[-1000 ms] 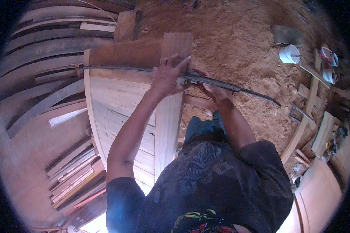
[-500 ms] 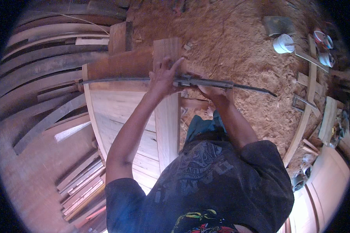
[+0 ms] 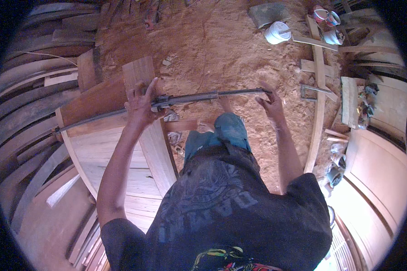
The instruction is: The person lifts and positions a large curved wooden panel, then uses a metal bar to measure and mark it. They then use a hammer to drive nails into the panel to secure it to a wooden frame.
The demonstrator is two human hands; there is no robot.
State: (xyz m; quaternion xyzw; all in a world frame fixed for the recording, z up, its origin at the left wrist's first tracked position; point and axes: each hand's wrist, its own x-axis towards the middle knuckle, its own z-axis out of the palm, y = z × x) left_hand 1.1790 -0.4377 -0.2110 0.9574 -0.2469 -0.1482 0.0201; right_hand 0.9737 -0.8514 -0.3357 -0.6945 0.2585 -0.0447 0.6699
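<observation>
A long dark metal bar clamp [image 3: 194,96] lies across a wooden panel [image 3: 108,155], its right part reaching out past the panel's edge. Its left end meets the panel's far left edge. My left hand [image 3: 141,105] is on the clamp beside its sliding head, fingers partly spread and the bar passing beneath the palm. At the clamp's right end, my right hand [image 3: 271,103] pinches the tip between thumb and fingers. The panel has pale boards inside a frame, with a broad upright board [image 3: 151,135] along its right side and a darker board [image 3: 92,105] at its top.
Stacked dark planks [image 3: 40,88] line the left side. Sawdust covers the ground [image 3: 203,49]. A white bucket [image 3: 277,33] stands at the far right, near a long timber [image 3: 319,104] on the ground. Large wooden panels [image 3: 371,167] lean at the right.
My right hand has moved outward from beside the clamp's middle to its right end. The clamp now slants up to the right, and the whole view has shifted rightward.
</observation>
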